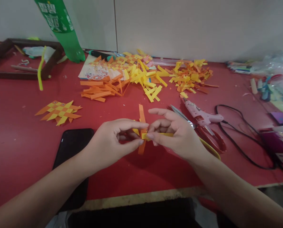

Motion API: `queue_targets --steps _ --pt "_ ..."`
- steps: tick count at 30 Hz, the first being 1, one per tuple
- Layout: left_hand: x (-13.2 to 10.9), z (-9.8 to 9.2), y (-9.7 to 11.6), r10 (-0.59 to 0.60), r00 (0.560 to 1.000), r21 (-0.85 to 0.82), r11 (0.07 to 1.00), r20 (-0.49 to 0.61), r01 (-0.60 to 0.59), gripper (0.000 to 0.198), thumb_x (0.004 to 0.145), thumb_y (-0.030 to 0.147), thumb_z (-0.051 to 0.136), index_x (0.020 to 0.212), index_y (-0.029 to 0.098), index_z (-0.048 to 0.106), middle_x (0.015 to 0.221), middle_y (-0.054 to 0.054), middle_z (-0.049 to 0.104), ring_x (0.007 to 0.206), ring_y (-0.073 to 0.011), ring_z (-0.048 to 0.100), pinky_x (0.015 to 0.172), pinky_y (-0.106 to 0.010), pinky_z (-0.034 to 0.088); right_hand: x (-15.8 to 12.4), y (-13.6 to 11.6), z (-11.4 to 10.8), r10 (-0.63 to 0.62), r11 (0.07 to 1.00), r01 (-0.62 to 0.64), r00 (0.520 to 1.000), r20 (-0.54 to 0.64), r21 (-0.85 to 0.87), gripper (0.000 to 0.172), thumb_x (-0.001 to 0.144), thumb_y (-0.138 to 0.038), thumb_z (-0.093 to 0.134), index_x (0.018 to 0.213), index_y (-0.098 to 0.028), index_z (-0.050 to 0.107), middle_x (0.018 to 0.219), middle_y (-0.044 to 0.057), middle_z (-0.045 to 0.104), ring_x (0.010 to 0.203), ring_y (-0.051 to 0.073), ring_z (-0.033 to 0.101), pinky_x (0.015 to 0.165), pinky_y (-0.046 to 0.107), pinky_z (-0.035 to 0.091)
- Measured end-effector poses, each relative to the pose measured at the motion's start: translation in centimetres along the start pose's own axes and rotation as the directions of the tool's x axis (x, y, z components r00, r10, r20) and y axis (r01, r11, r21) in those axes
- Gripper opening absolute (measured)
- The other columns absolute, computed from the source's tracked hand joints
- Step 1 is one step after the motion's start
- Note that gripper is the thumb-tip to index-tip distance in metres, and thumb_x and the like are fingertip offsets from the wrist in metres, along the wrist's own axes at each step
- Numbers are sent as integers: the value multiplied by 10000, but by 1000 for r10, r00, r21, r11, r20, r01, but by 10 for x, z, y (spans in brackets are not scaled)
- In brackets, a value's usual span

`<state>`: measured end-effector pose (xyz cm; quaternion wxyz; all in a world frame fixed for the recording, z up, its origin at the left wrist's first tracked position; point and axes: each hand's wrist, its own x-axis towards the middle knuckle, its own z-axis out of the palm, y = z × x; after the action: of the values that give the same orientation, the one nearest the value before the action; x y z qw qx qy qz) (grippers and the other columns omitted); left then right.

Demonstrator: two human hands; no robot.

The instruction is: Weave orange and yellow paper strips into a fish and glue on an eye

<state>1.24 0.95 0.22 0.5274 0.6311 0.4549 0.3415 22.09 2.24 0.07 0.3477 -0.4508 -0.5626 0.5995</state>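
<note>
Between my two hands, above the red table, are crossed paper strips: an orange strip (142,114) standing upright in view and a yellow strip (166,134) running across it to the right. My left hand (115,139) pinches the orange strip near the crossing, thumb and forefinger closed on it. With thumb and fingertips, my right hand (173,133) grips the yellow strip just right of the crossing. A second yellow piece shows by the left fingers, partly hidden. To the left lies a woven orange and yellow paper fish (59,111).
Piles of orange strips (101,90) and yellow strips (143,76) lie at the back. Scissors (212,137) and a pink glue gun (200,114) with a black cord are right of my hands. A phone (73,145) is under my left forearm; a green bottle (67,38) stands behind.
</note>
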Motion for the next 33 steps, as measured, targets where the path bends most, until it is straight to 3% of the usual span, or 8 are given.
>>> queue_targets --steps 14,20,27,30,33 --pt "-1 1 3 53 999 43 998 -7 -52 332 785 157 714 1110 215 754 1024 -47 750 775 -120 721 737 -184 598 -2 -3 0 6 998 -7 1000 -20 -61 545 776 -236 777 1249 -188 510 801 -7 706 572 87 630 582 234 528" --pt "-2 1 3 74 997 37 997 -38 -72 330 775 154 723 1097 221 756 1014 -50 750 773 -131 716 743 -208 616 -2 -5 -1 -30 995 28 999 -14 -95 607 751 -280 811 1272 -204 508 836 4 709 721 129 675 660 256 551" --pt "-6 2 0 186 971 51 982 -152 -180 369 797 184 749 1154 274 732 1050 -31 729 788 -121 697 767 -218 617 -4 -1 5 -94 974 105 994 -61 201 567 698 -257 847 1193 -267 570 868 -23 665 758 130 666 686 278 572" --pt "-6 3 0 199 965 51 980 -172 -193 367 808 205 757 1163 290 723 1035 -22 719 788 -118 691 768 -218 616 -5 3 10 -58 939 69 997 -41 338 508 680 -257 859 1125 -265 615 819 -38 660 657 106 638 634 263 565" --pt "-6 3 2 176 975 51 984 -139 -170 349 814 206 749 1155 276 724 1078 -31 710 781 -115 688 765 -217 616 -4 6 15 7 916 6 1000 -30 401 343 668 -265 870 940 -223 665 791 -26 669 602 82 604 579 229 534"
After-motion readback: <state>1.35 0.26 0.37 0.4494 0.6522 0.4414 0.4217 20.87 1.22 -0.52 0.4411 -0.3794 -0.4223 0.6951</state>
